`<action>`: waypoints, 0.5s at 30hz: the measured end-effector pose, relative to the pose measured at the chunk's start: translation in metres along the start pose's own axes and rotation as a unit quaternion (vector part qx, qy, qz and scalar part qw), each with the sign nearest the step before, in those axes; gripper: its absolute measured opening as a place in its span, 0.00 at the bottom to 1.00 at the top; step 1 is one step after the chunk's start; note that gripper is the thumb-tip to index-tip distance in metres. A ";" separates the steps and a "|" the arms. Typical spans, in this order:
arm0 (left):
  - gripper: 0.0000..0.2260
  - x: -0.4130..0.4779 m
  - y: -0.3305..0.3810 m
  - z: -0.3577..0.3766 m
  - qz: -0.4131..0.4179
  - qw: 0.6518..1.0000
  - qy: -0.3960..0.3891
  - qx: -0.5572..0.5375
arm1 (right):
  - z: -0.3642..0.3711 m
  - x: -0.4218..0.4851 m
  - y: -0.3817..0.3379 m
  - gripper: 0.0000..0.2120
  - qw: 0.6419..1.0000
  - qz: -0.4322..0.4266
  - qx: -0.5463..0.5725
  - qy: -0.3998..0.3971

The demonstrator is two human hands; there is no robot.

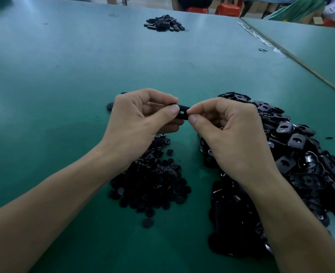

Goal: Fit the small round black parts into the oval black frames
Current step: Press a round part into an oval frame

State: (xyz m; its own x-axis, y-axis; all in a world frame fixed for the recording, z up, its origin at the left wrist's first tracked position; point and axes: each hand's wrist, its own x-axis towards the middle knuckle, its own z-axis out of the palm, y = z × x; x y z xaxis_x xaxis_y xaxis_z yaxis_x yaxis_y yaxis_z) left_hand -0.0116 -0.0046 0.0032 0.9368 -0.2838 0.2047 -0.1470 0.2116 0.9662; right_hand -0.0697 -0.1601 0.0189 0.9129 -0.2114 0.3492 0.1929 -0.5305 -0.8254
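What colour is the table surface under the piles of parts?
Plain teal green table surface, seen best in the head view.

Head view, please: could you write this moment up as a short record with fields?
surface: green table
left hand: grips black piece
right hand: pinches the same piece's other end
fit state: cannot tell whether a round part is seated
pile of round parts: under the left wrist
pile of oval frames: right of the right hand
far pile: black pieces at the table's far side
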 end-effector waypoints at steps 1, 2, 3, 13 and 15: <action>0.05 0.000 0.001 0.000 -0.006 1.000 -0.002 -0.006 | 0.000 0.000 0.000 0.05 1.000 -0.001 0.011 0.000; 0.05 -0.001 0.002 0.000 -0.012 1.000 -0.007 -0.010 | -0.001 0.001 0.000 0.05 1.000 0.000 0.022 0.003; 0.04 -0.001 0.002 0.000 -0.017 1.000 -0.013 -0.013 | -0.001 0.001 0.000 0.05 0.999 0.002 0.032 0.007; 0.04 -0.004 0.007 0.003 -0.041 0.998 -0.036 -0.040 | -0.001 0.001 -0.002 0.06 0.999 0.016 0.031 0.033; 0.04 -0.003 0.008 0.003 -0.040 0.998 -0.035 -0.038 | -0.001 0.002 -0.003 0.06 0.999 0.011 0.019 0.029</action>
State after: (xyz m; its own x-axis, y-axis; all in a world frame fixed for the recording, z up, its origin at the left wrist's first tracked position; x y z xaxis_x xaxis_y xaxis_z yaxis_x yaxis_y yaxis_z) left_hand -0.0167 -0.0046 0.0102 0.9197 -0.3666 0.1409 -0.0462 0.2552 0.9658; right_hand -0.0693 -0.1594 0.0225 0.8946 -0.2705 0.3558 0.1883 -0.4938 -0.8489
